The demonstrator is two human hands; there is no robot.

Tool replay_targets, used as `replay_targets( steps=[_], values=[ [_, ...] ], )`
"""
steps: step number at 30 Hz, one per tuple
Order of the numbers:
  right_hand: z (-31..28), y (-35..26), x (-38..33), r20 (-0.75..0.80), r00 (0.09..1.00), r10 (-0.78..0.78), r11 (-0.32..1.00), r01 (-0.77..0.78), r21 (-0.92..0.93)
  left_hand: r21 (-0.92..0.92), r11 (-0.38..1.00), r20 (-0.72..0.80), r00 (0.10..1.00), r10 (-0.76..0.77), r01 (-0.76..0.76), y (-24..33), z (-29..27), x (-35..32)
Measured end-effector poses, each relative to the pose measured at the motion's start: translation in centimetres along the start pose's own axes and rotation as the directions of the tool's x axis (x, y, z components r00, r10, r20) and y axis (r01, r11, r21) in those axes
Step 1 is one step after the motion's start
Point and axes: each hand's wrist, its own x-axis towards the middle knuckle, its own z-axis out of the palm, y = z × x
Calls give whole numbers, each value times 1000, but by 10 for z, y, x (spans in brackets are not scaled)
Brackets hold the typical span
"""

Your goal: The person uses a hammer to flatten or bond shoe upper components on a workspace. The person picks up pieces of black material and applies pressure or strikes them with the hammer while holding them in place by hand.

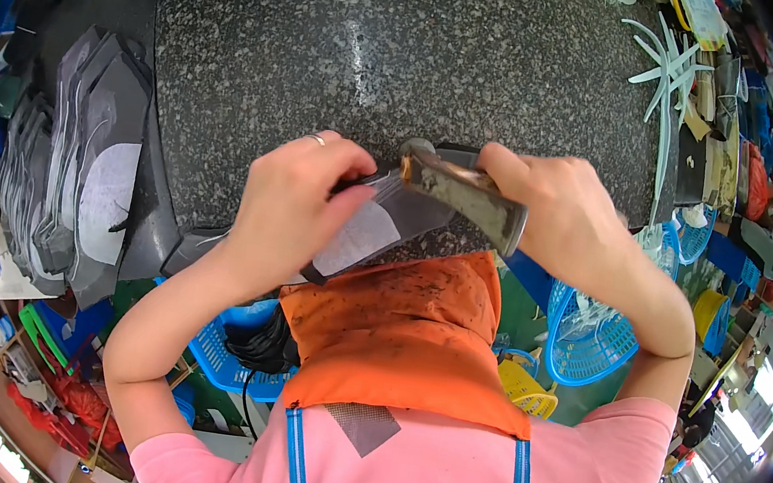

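My left hand [300,202] pinches a flat grey piece of material with a white patch [379,226] at the near edge of the speckled granite slab [411,42]. My right hand [559,210] grips a worn metal tool with a dark handle [464,198], whose head rests on the grey piece beside my left fingers. A ring shows on my left hand. An orange apron [404,331] hangs below both hands.
A stack of grey cut pieces [87,166] lies left of the slab. Blue plastic baskets [587,334] and a yellow one [523,389] stand on the floor. Pale green plastic strips [668,69] and assorted tools sit at the slab's right edge.
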Motion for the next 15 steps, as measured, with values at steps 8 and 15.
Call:
replay_targets(
  steps=[8, 15],
  values=[
    [-12, -10, -1, 29, 999, 20, 999, -21, 40, 186, 982, 108, 993, -52, 31, 5, -15, 1],
    [-18, 15, -23, -225, 957, 185, 983, -181, 37, 138, 989, -53, 997, -51, 58, 9, 22, 55]
  ],
)
